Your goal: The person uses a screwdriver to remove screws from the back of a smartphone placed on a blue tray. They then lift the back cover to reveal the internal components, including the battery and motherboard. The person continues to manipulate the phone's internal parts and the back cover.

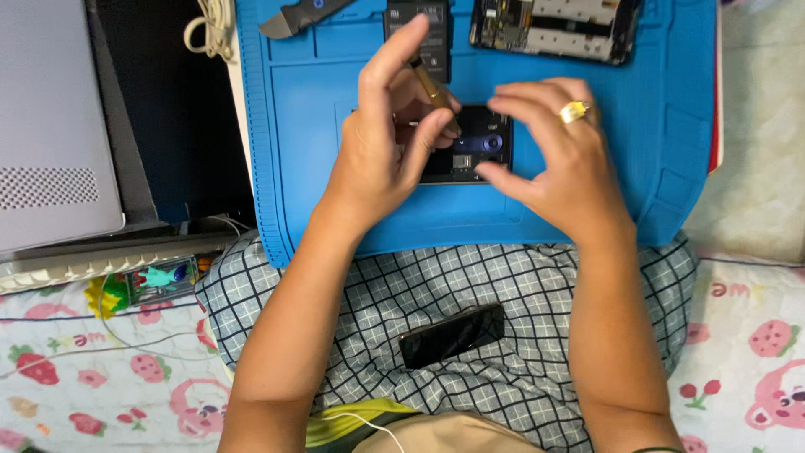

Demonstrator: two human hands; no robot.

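A small black phone part (471, 151) with a round lens lies on the blue work mat (319, 109). My left hand (386, 143) grips a thin gold-coloured tool (432, 88), its tip down on the part. My right hand (549, 155), wearing a gold ring, holds the part's right edge between thumb and fingers. Both hands partly hide the part.
At the mat's far edge lie a black battery (436, 29), an opened phone frame (558, 25) and a grey pry tool (293, 17). A black phone (451, 335) rests on the checked cushion (377, 294). A grey case (50, 117) stands at left.
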